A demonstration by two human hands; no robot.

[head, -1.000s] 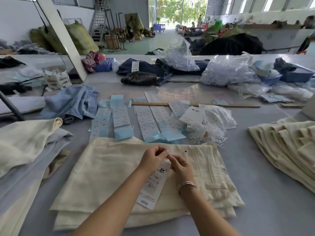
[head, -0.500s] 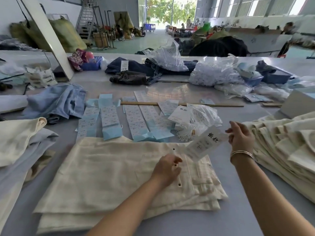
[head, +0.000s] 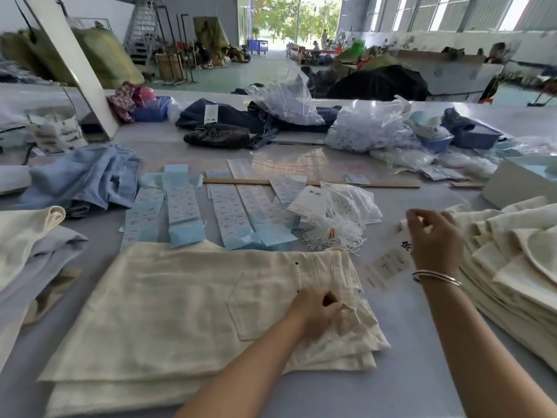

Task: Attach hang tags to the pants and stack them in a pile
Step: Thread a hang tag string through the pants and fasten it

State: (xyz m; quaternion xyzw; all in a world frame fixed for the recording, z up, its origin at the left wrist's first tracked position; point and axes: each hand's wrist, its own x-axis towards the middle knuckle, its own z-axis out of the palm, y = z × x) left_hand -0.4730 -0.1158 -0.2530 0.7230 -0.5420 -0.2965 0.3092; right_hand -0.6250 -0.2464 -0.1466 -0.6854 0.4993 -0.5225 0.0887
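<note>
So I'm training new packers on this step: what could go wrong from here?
The right hand holds the hang tag out past the edge of the cream pants, so a hard pull might tear it or its string. The left hand pinches only the waistband, so the folded pants could slide apart when lifted. The leaning pile on the right may slump.

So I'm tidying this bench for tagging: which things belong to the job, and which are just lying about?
In use:
cream pants, gripped at the waistband by the left hand
hang tag, held by the right hand
pile of cream pants
white strings
sticker strips

Lying about:
blue garment
dark jeans
plastic bags
wooden ruler
</note>
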